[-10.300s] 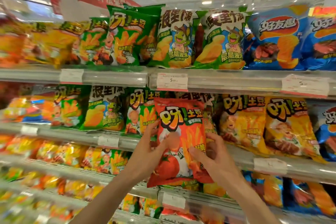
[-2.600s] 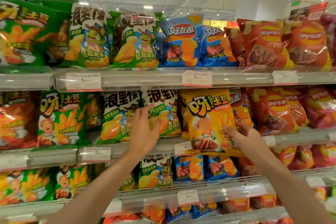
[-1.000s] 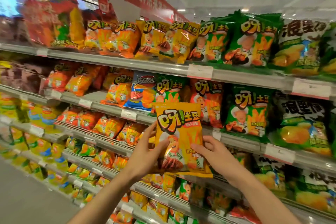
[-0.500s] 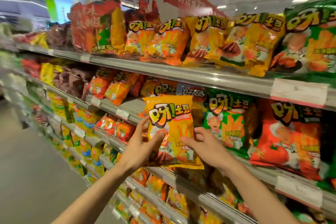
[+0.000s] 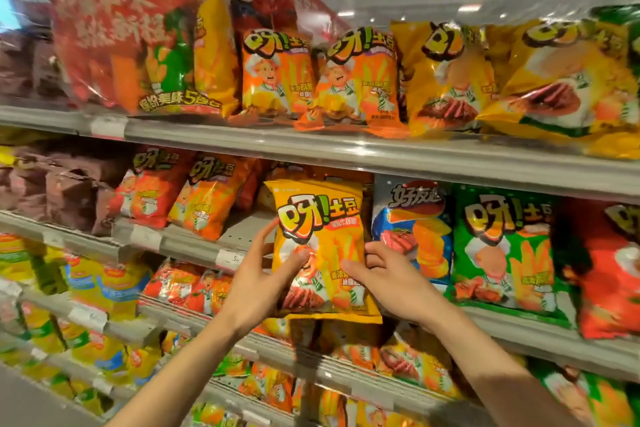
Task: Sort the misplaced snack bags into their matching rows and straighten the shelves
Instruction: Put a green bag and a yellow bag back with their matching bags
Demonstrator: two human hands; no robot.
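Yellow bag point(image 5: 320, 246) now nearer shelf, left hand point(image 5: 258, 282) and right hand point(image 5: 393, 279) gripping

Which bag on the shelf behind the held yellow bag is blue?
The blue bag, just right of the held yellow bag; its shelf neighbours are orange, green or red.

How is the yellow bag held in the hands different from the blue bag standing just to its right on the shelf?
Colour: the yellow bag is yellow with fries pictured; the blue bag is blue with round chips pictured.
Support: the yellow bag is gripped by the left hand and the right hand, in front of the shelf; the blue bag stands on the shelf.
View: the yellow bag partly covers the blue bag.
Both are upright snack bags.
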